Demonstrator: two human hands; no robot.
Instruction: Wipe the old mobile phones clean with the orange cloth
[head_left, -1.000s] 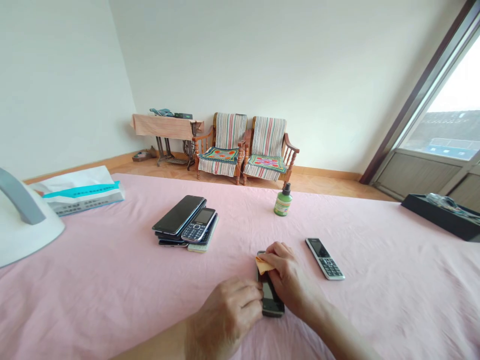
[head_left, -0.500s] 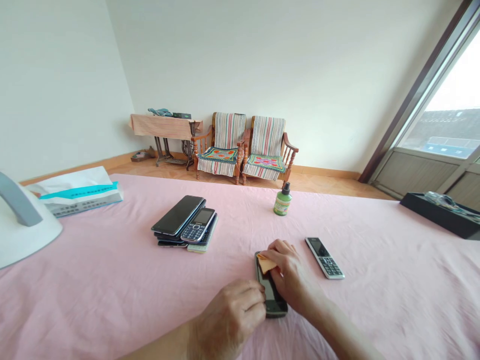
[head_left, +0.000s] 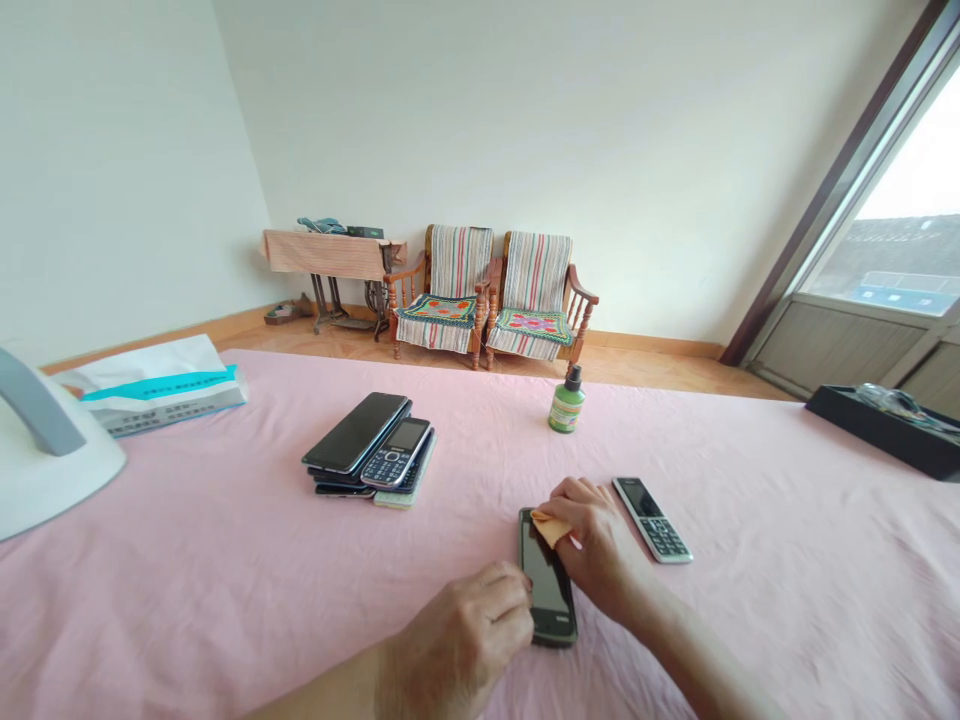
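Observation:
A dark smartphone (head_left: 549,590) lies face up on the pink cloth (head_left: 247,590). My left hand (head_left: 469,635) is closed at its left edge, fingertips against the side of the phone. Pinched in my right hand (head_left: 596,540) is a small orange cloth (head_left: 551,527), resting on the phone's upper right part. Just right of that hand lies a silver keypad phone (head_left: 652,520). A green spray bottle (head_left: 566,402) with a black cap stands upright beyond my hands. Left of it is a stack of phones (head_left: 360,432), with a dark keypad phone (head_left: 397,452) on top at the right.
At the left edge sits a white appliance with a grey handle (head_left: 60,450), beside a tissue pack (head_left: 169,385). A black tray (head_left: 877,430) holding clear items is at the far right. Two wooden chairs (head_left: 532,270) and a covered sewing table (head_left: 326,255) stand by the wall.
My right hand and the orange cloth have shifted slightly right, toward the phone's right edge, baring more of its screen. My left hand stays at the phone's left side.

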